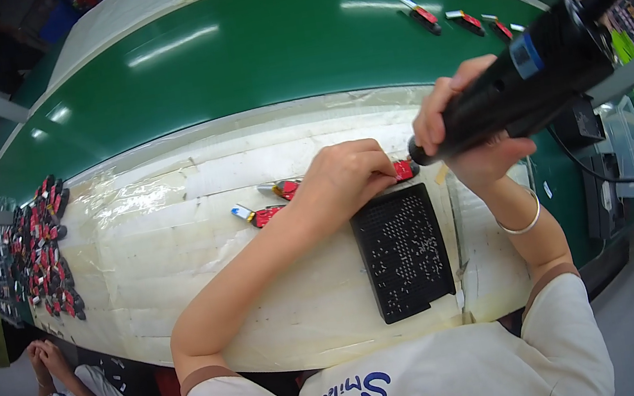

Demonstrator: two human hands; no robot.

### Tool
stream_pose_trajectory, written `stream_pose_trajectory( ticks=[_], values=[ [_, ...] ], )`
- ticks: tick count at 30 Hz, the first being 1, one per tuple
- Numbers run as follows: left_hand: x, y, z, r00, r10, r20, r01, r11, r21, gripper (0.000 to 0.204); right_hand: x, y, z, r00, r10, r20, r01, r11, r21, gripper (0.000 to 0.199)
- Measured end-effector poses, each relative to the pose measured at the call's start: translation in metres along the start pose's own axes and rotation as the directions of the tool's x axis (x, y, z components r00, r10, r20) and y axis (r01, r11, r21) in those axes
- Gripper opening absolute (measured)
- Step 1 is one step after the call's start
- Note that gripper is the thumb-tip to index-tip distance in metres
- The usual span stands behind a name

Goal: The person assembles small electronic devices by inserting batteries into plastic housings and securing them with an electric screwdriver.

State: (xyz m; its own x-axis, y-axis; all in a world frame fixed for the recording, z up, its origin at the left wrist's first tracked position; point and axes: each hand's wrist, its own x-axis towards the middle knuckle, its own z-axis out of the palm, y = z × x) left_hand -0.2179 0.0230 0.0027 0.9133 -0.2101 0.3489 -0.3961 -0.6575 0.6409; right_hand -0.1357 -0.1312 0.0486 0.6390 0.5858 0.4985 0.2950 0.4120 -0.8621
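Left hand (347, 178) pinches red-black device (406, 170), seemingly midway; right hand (487, 161) grips black cylindrical driver (497, 103); red-black pile (49, 257) by desk's (145, 266) left edge: status unclear.

The cream shirt (462, 382) of the person at the table has dark blue writing (376, 387) on its chest; it is one short word, and it looks upside down from here; the letter at the right end is big, and the ones going left get smaller; the black tool (485, 109) has a blue band (527, 55) near its top, but no words can be read on it.
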Motion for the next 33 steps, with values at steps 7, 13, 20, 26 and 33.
stream_pose_trajectory(
  ticks=[7, 13, 20, 26, 33],
  values=[
    [-0.007, -0.005, 0.012, 0.998, -0.001, -0.064, -0.003, 0.998, -0.066, 0.013, -0.001, -0.002, -0.016, 0.986, -0.111, -0.124, 0.119, 0.991, 0.058, 0.085],
    [-0.016, -0.010, 0.032, 0.967, -0.005, -0.255, -0.018, 0.996, -0.088, 0.010, -0.007, -0.001, -0.015, 0.988, -0.077, -0.134, 0.100, 0.979, 0.179, 0.089],
    [0.002, -0.008, 0.056, 0.884, 0.164, -0.438, -0.204, 0.978, -0.045, 0.008, -0.007, -0.020, -0.017, 0.985, -0.106, -0.136, 0.127, 0.980, 0.154, 0.090],
    [-0.001, -0.006, 0.049, 0.914, 0.122, -0.386, -0.134, 0.991, -0.004, 0.009, -0.007, -0.012, -0.020, 0.984, -0.119, -0.130, 0.139, 0.978, 0.157, 0.091],
    [0.005, -0.014, 0.063, 0.894, 0.113, -0.433, -0.135, 0.991, -0.018, 0.016, -0.005, -0.012, -0.005, 0.969, -0.243, 0.049, 0.221, 0.936, 0.275, 0.078]
  ],
)
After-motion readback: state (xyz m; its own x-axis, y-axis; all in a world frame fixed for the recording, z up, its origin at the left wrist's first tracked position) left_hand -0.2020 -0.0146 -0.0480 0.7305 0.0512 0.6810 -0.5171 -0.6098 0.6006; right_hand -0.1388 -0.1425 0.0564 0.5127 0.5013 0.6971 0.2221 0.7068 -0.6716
